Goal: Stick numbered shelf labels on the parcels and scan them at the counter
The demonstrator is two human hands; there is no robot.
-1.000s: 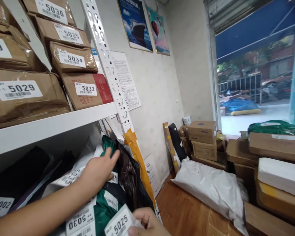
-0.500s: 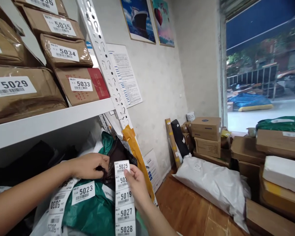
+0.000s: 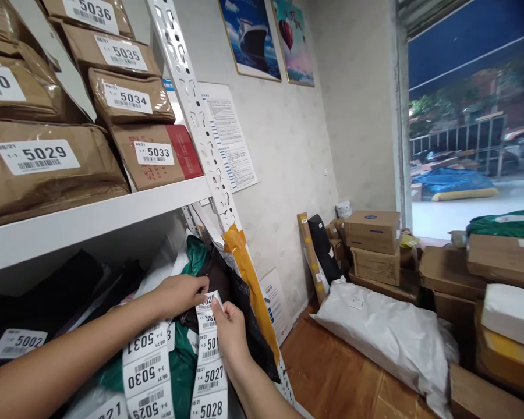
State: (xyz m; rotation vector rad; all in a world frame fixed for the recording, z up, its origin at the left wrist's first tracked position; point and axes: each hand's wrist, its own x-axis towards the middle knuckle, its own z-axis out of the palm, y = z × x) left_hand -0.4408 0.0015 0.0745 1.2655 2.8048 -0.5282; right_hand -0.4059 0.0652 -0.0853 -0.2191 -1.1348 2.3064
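My right hand (image 3: 232, 326) is closed, pinching the upper part of a strip of white number labels (image 3: 212, 375), which hangs down showing 5027 and 5028. At the strip's top end, by label 5025, the fingers of my left hand (image 3: 179, 294) are pinched together on its edge. From beneath my left wrist hangs a second length of labels (image 3: 147, 372), upside down, with 5031 and 5030. Behind and below the labels lies a green plastic parcel (image 3: 181, 378), partly covered. A black plastic parcel (image 3: 248, 308) stands against the rack post, just beyond my hands.
Brown numbered parcels (image 3: 61, 157) fill the white shelf (image 3: 96, 224) above my left arm. Dark bags, one with label 5002 (image 3: 18, 343), lie on the lower level. A perforated rack post (image 3: 192, 110) rises ahead. On the right floor are a white parcel (image 3: 384, 331) and stacked boxes (image 3: 371, 233).
My left hand has moved right from the dark parcel to the strip's top end. The view has shifted slightly left, and the black parcel shows more beside the post.
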